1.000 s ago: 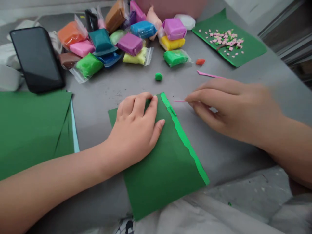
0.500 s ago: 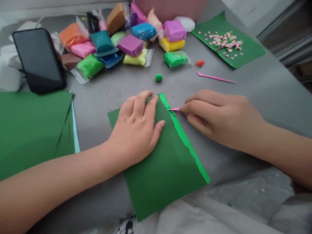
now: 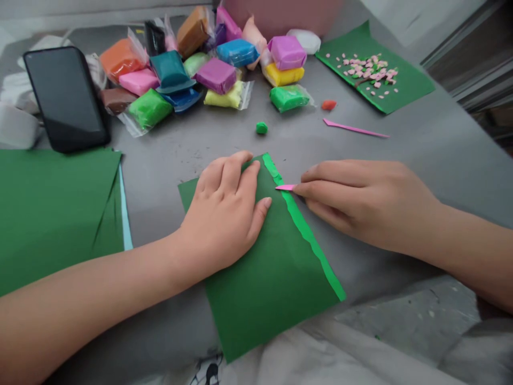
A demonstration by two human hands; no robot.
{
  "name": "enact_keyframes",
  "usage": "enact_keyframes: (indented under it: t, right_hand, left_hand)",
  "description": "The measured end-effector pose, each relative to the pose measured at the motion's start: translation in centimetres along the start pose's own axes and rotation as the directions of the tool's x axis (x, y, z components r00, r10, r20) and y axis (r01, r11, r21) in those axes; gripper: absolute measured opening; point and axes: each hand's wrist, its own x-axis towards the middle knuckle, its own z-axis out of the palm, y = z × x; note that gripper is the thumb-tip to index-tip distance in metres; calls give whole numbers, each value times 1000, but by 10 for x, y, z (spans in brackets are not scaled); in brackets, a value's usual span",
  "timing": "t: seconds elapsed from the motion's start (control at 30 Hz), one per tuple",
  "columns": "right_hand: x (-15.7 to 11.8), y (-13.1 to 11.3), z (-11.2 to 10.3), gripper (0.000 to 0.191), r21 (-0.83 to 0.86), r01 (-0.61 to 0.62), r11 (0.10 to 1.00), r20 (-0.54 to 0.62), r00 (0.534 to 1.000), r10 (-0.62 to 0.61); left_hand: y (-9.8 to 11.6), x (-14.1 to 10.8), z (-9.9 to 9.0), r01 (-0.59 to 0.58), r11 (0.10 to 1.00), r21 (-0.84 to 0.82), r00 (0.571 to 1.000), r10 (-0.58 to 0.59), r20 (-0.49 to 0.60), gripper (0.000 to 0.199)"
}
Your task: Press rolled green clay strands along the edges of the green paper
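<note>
A dark green sheet [image 3: 276, 278] lies on the grey table, with a bright green clay strip [image 3: 306, 232] along its right edge. My left hand [image 3: 226, 211] rests flat on the sheet's upper left part, fingers spread slightly and nothing held. Pinched in the fingers of my right hand [image 3: 352, 198] is a pink tool [image 3: 285, 187]. Its pointed tip reaches left across the upper part of the strip; whether it touches the clay I cannot tell. Just beyond the sheet's top sits a small green clay lump [image 3: 262, 128].
Several packs of coloured clay [image 3: 216, 75] lie at the back. A black phone [image 3: 66, 99] and more green sheets [image 3: 52, 203] are at left. At right are a second pink tool [image 3: 356, 129], an orange lump [image 3: 329, 105] and a green sheet with pink blossoms [image 3: 412, 85].
My right hand and the pink tool have moved slightly down along the strip, and the tool now lies across it. My left hand stays on the sheet.
</note>
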Motion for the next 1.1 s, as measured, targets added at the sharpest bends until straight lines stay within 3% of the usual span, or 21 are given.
enact_keyframes:
  t: [0.17, 0.57, 0.97, 1.03, 1.1]
  right_hand:
    - [2, 2, -6, 29, 66, 7, 998, -11, 1000, -6]
    - [4, 6, -13, 36, -8, 142, 990, 30, 989, -142]
    - [7, 21, -26, 39, 125, 224, 967, 71, 970, -234]
    - [8, 26, -32, 33, 189, 233, 954, 45, 968, -245]
    - [8, 32, -34, 20, 218, 171, 961, -6, 985, -174]
  left_hand:
    - [1, 1, -2, -16, 1000, 9, 1000, 16, 17, 63]
    - [0, 1, -4, -15, 999, 31, 999, 14, 40, 65]
    - [2, 5, -8, -8, 999, 47, 996, 4, 93, 66]
    - [1, 5, -9, -5, 999, 37, 995, 1, 103, 67]
    - [0, 5, -10, -11, 1000, 26, 993, 8, 114, 68]
